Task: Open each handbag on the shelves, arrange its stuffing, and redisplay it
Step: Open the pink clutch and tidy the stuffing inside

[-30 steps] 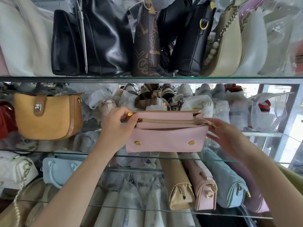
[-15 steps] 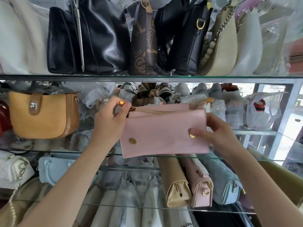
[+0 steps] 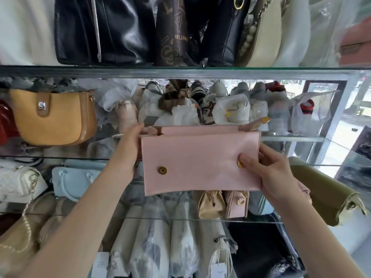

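I hold a flat pink handbag (image 3: 200, 157) in mid-air in front of the middle glass shelf (image 3: 291, 139). Its flap hangs toward me with one gold snap (image 3: 162, 170) showing. My left hand (image 3: 128, 149) grips the bag's left end, fingers wrapped behind it. My right hand (image 3: 267, 173) grips the lower right corner, thumb over the second snap. A gold zipper end (image 3: 259, 122) sticks up at the bag's top right.
Black and brown bags (image 3: 120, 31) crowd the top shelf. A mustard bag (image 3: 54, 117) stands on the left of the middle shelf, wrapped bags (image 3: 230, 111) behind. Light blue (image 3: 74, 181), beige and pink bags fill lower shelves. An olive bag (image 3: 329, 191) lies at right.
The pink bag has come closer and tilted its flap toward me. My left hand slid from the zipper pull to the bag's left end. My right thumb stays on the right snap.
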